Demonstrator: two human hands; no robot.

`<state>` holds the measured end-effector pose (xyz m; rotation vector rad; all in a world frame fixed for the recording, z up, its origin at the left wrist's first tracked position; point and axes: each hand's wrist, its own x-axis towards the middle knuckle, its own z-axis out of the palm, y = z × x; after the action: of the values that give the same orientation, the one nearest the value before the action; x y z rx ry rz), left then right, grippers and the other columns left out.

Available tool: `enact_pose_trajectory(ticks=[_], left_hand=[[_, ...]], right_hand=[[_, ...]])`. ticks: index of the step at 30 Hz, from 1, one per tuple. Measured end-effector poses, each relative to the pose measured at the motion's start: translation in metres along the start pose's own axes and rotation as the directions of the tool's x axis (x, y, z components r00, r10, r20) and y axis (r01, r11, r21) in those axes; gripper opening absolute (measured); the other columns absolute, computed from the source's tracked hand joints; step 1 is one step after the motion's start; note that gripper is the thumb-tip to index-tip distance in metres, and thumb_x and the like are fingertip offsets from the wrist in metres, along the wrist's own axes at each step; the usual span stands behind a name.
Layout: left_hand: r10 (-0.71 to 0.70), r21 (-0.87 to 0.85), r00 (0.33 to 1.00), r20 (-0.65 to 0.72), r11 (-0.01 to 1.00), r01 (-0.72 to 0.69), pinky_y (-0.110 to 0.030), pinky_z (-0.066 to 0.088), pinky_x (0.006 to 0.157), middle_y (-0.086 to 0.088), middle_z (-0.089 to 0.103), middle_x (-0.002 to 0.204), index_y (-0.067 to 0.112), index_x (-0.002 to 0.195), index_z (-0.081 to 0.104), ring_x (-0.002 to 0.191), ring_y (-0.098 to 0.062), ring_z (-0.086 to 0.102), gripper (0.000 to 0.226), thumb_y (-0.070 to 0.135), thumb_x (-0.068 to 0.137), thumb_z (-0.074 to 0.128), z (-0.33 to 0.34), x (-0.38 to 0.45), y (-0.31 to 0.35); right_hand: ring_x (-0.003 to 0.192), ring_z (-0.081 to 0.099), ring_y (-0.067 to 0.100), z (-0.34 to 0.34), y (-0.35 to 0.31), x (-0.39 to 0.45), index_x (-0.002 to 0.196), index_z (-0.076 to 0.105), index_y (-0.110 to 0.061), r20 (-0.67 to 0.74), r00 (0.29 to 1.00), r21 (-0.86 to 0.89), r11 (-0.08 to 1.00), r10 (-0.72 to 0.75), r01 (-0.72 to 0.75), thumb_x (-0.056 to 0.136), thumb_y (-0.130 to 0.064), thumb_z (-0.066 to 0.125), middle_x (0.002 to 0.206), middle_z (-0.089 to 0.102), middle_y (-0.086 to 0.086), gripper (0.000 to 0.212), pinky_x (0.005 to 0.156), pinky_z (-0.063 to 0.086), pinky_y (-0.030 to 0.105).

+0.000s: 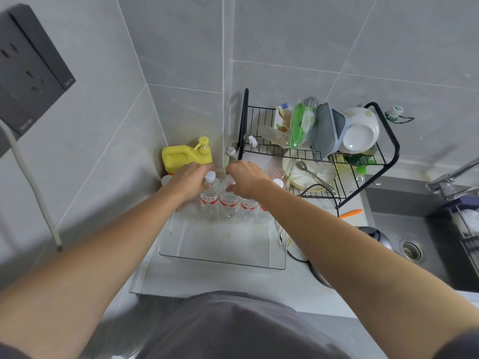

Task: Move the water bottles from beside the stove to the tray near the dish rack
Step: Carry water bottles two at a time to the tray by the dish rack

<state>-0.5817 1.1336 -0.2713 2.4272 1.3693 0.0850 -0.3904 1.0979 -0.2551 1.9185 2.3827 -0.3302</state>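
- Clear plastic, white cap, red-and-white label: the leftmost water bottle is standing upright at the far end of the tray, with the left hand curling round its shoulder just below the cap.
- Right hand is gripping the neck of the second water bottle, fingers bent over its top so that the cap is hidden.
- Third water bottle is standing touching the second, same red label, its top hidden under the right wrist.
- Fourth water bottle is showing partly behind the right forearm; a white cap is showing just past the wrist.
- All four are lining up side by side in one row along the tray's far wall.
- The tray is clear, rectangular and low-walled, sitting on the pale counter.
- Yellow pump jug is standing in the tiled corner, just behind the left hand.
- Black wire dish rack is standing just beside the tray on the right, holding white bowls, a plate with a spoon and green packets.
- Dark sink is lying further right.
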Motion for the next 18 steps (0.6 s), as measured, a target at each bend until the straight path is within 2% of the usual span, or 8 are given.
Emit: enact_pose_trajectory(ticks=[5,8,10,13,15,18], left_hand=[[-0.047,0.011,0.999,0.002,0.999,0.047,-0.044,0.05,0.064,-0.009,0.06,0.086,0.014,0.11,0.06,0.082,-0.04,0.063,0.02,0.011,0.091,0.066,-0.005,-0.003,0.008],[-0.09,0.033,0.996,0.021,0.995,0.089,-0.038,0.042,0.063,-0.011,0.066,0.1,0.021,0.126,0.057,0.087,-0.04,0.063,0.034,0.018,0.093,0.064,-0.007,-0.008,0.011],[-0.136,0.043,0.991,0.002,0.99,0.136,-0.036,0.042,0.063,-0.01,0.07,0.107,0.024,0.127,0.056,0.088,-0.038,0.064,0.035,0.028,0.093,0.065,-0.007,-0.014,0.014],[-0.122,0.091,0.97,-0.212,0.985,0.143,-0.036,0.044,0.06,-0.008,0.069,0.108,0.019,0.121,0.06,0.096,-0.037,0.066,0.039,0.045,0.093,0.064,-0.015,-0.022,0.018],[0.036,0.129,0.932,-0.362,0.992,0.011,-0.041,0.05,0.062,-0.01,0.063,0.111,0.015,0.121,0.061,0.102,-0.036,0.062,0.041,0.043,0.092,0.061,-0.02,-0.02,0.026],[0.13,0.112,0.869,-0.478,0.99,-0.086,-0.047,0.051,0.072,-0.011,0.058,0.112,0.013,0.121,0.062,0.104,-0.037,0.057,0.04,0.039,0.091,0.054,-0.025,-0.018,0.034]], right_hand=[[0.111,0.065,0.033,0.002,-0.004,-0.007,0.127,0.063,-0.013,-0.002,1.0,0.014,1.0,0.012,-0.012,0.094,-0.036,0.076,0.125,0.064,0.008,0.042,0.091,0.055,0.044],[0.114,0.064,0.034,0.007,-0.006,-0.013,0.133,0.058,-0.016,-0.007,1.0,0.04,0.999,0.002,-0.002,0.095,-0.037,0.075,0.13,0.059,0.008,0.046,0.092,0.056,0.045],[0.121,0.059,0.033,0.009,-0.008,-0.017,0.137,0.054,-0.019,-0.023,1.0,0.055,0.998,-0.003,0.004,0.093,-0.041,0.075,0.134,0.056,0.009,0.053,0.094,0.054,0.046],[0.126,0.053,0.032,0.005,-0.012,-0.022,0.142,0.051,-0.021,-0.106,0.994,0.096,0.995,0.025,-0.015,0.091,-0.047,0.073,0.136,0.054,0.009,0.061,0.099,0.052,0.048],[0.122,0.054,0.031,-0.005,-0.008,-0.031,0.138,0.053,-0.019,-0.194,0.979,0.121,0.992,0.065,-0.042,0.092,-0.049,0.069,0.13,0.056,0.008,0.058,0.096,0.052,0.048],[0.113,0.056,0.032,-0.015,-0.008,-0.044,0.129,0.058,-0.016,-0.328,0.938,0.135,0.988,0.111,-0.07,0.092,-0.05,0.065,0.119,0.059,0.008,0.051,0.093,0.05,0.046]])
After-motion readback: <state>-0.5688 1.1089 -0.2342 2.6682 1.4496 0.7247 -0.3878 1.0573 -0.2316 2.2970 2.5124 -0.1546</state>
